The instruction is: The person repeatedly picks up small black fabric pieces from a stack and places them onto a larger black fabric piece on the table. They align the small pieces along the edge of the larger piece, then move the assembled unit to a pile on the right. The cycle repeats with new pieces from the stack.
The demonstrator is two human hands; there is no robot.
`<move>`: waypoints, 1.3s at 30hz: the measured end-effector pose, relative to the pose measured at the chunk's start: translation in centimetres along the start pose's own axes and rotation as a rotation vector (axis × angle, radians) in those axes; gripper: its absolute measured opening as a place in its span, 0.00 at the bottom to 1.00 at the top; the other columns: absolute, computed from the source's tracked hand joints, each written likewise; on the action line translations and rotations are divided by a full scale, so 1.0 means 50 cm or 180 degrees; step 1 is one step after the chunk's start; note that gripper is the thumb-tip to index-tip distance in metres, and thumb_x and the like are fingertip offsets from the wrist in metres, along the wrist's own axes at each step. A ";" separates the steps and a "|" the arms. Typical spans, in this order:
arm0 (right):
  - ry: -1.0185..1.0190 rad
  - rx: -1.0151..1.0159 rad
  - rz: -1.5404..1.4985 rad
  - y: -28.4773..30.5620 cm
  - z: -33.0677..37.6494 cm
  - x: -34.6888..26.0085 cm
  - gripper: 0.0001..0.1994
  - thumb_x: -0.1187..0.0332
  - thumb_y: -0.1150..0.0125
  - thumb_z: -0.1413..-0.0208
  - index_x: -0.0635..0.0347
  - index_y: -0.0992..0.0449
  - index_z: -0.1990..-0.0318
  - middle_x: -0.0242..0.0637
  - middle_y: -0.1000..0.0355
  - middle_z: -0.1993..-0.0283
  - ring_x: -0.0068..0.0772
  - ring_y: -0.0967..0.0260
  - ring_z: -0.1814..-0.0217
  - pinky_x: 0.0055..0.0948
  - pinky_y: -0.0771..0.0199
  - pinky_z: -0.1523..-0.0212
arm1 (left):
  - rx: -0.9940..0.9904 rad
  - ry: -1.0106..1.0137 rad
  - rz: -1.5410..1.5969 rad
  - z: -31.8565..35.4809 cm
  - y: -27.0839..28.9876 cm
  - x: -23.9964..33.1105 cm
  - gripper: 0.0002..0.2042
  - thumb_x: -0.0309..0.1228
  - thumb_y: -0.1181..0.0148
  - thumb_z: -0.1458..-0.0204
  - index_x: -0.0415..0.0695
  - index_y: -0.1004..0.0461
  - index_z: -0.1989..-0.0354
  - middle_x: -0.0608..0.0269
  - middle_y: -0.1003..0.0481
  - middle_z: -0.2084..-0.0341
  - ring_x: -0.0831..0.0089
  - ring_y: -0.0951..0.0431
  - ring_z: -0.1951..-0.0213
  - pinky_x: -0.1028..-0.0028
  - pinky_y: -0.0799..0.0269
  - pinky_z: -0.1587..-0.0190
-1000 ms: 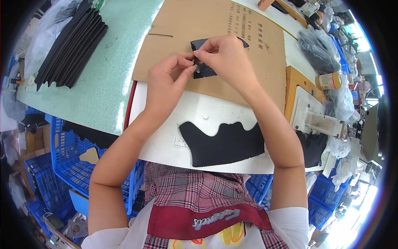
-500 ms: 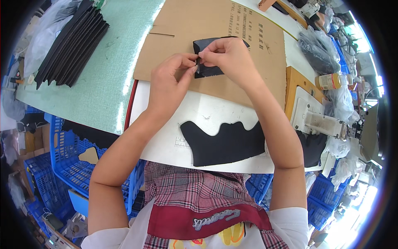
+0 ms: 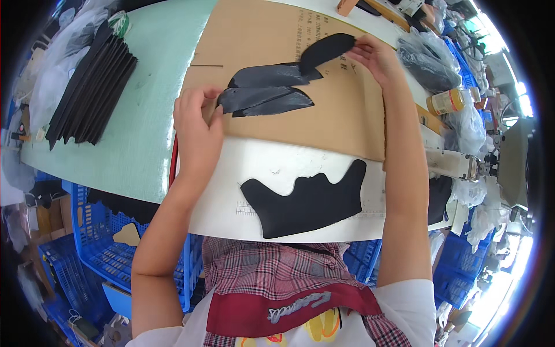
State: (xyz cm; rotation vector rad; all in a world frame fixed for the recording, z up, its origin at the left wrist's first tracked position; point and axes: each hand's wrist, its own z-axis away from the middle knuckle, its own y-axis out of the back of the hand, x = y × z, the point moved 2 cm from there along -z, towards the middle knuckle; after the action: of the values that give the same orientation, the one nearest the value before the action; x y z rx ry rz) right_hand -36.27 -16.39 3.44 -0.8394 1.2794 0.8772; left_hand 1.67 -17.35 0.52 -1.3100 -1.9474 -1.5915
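Note:
My right hand [image 3: 373, 58] pinches one end of a black leaf-shaped piece of material [image 3: 327, 51], lifted over a flattened cardboard sheet [image 3: 341, 124]. Below its lower end lie several dark, glossy cut pieces [image 3: 272, 99], overlapping on the cardboard. At their left end, the thumb and fingers of my left hand [image 3: 199, 115] close on the edge of the nearest glossy piece. Closer to me, a larger black cut piece with a wavy upper edge [image 3: 306, 202] rests flat on the white tabletop [image 3: 214, 214].
A fanned stack of black pieces [image 3: 92, 87] lies on the green surface [image 3: 156, 75] at left. Blue plastic crates [image 3: 110, 222] stand below the table edge. At right are a sewing machine [image 3: 454, 165], a jar [image 3: 445, 102] and plastic bags [image 3: 428, 61].
My hands, together over the dark pieces before, have moved apart. The right went right and away with a black piece; the left moved left. The glossy pieces now lie spread out.

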 end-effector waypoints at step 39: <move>-0.0147 -0.0765 -0.1881 -0.050 0.562 0.066 0.09 0.70 0.49 0.42 0.66 0.32 0.57 0.39 0.29 0.62 0.32 0.23 0.60 0.40 0.17 0.57 | -0.2533 0.1736 0.3053 0.261 -0.002 0.158 0.07 0.22 0.39 0.44 0.37 0.28 0.59 0.67 0.26 0.68 0.81 0.26 0.67 0.80 0.26 0.63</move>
State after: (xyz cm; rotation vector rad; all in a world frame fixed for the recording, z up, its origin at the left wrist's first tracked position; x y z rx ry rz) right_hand -21.67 7.98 3.17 -1.2950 0.8183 0.5699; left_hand 1.27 -2.15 1.68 -1.4697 -0.2124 -1.8713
